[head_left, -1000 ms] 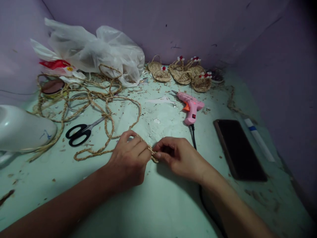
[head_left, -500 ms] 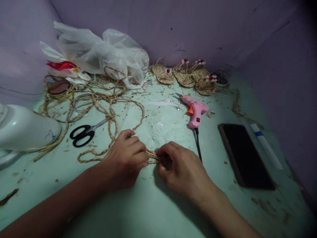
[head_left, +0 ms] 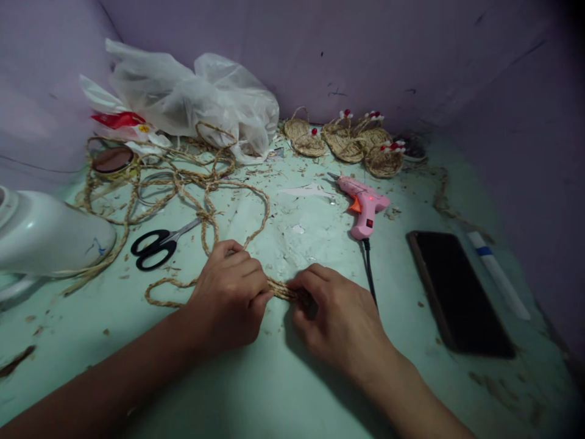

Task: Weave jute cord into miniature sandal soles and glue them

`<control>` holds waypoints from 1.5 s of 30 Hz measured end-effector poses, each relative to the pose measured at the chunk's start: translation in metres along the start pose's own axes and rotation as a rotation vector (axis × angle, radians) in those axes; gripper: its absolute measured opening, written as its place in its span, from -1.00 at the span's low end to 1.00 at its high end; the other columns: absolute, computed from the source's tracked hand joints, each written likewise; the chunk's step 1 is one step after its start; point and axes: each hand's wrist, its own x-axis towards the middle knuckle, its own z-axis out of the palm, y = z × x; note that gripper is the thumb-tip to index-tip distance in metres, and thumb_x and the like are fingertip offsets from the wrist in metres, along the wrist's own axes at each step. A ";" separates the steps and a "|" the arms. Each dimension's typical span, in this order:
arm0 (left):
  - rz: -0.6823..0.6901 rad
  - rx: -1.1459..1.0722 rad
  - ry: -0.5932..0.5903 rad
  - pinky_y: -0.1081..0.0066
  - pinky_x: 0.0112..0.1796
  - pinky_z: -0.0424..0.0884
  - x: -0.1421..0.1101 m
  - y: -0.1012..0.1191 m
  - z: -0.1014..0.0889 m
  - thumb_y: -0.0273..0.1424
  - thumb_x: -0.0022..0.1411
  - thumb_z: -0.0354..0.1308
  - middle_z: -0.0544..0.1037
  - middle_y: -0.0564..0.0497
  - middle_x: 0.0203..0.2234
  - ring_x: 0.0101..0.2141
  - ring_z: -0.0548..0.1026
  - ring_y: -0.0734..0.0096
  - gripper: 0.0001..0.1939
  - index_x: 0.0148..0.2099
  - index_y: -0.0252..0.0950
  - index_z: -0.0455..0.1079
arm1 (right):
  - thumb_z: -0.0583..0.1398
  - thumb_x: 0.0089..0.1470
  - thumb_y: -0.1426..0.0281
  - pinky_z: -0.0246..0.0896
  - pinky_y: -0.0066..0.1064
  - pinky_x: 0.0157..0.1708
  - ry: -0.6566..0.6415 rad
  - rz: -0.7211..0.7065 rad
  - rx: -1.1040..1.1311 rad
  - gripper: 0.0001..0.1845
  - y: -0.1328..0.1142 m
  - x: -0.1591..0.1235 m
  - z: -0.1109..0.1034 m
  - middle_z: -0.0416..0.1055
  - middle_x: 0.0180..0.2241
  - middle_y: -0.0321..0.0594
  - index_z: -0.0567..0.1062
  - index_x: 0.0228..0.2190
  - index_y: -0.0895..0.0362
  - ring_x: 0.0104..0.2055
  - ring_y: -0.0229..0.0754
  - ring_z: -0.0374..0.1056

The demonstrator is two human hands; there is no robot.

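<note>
Between my two hands, a small bundle of braided rope lies in parallel strands just above the table. My left hand is closed on the strands from the left. At the other end my right hand pinches the bundle between thumb and fingers, which partly hide it. From my left hand the rope runs back into a loose tangle at the upper left. A pair of black-handled scissors lies left of my left hand, its blade tips against the rope.
A pink glue gun with a black cord lies beyond my right hand. At the right are a phone and a white marker. Woven pieces with beads and plastic bags line the wall. A white jug lies at left.
My left hand has turned slightly, its thumb now pressed along the strands, which sit closer together. My right hand keeps its pinch. The whole view has shifted a little.
</note>
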 end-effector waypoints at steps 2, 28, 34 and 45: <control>0.000 0.004 -0.017 0.13 -0.19 0.22 0.000 0.001 0.000 -0.53 0.04 0.11 0.40 0.07 -0.66 -0.52 0.35 0.42 -0.82 -0.58 -0.33 0.32 | 0.16 -0.15 0.48 0.04 -0.36 -0.46 0.002 -0.028 -0.025 -0.87 -0.001 -0.001 -0.001 0.42 -0.42 -0.25 0.46 -0.45 0.10 -0.38 -0.15 0.31; -0.007 0.100 -0.219 0.15 -0.15 0.18 -0.003 -0.014 -0.021 -0.50 0.11 0.06 0.40 0.00 -0.54 -0.40 0.32 0.33 -0.85 -0.49 -0.31 0.38 | 0.22 -0.01 0.34 0.31 -0.17 -0.38 0.198 -0.157 0.041 -0.76 -0.002 0.006 0.018 0.42 -0.30 -0.11 0.50 -0.24 0.14 -0.31 -0.01 0.34; -0.075 0.134 -0.339 0.13 -0.17 0.18 -0.004 -0.018 -0.032 -0.41 0.08 0.14 0.42 0.01 -0.54 -0.41 0.34 0.30 -0.87 -0.50 -0.30 0.38 | 0.17 0.04 0.44 0.29 -0.22 -0.44 0.225 -0.207 0.126 -0.85 -0.004 0.009 0.025 0.43 -0.41 -0.14 0.55 -0.34 0.15 -0.39 -0.07 0.32; -0.134 0.123 -0.377 0.19 -0.23 0.13 -0.001 -0.027 -0.029 -0.43 0.13 0.09 0.47 0.02 -0.57 -0.45 0.38 0.34 -0.81 -0.50 -0.29 0.43 | 0.17 0.00 0.46 0.26 -0.17 -0.39 0.187 -0.165 0.214 -0.85 -0.004 0.013 0.025 0.46 -0.42 -0.14 0.56 -0.40 0.15 -0.38 -0.06 0.31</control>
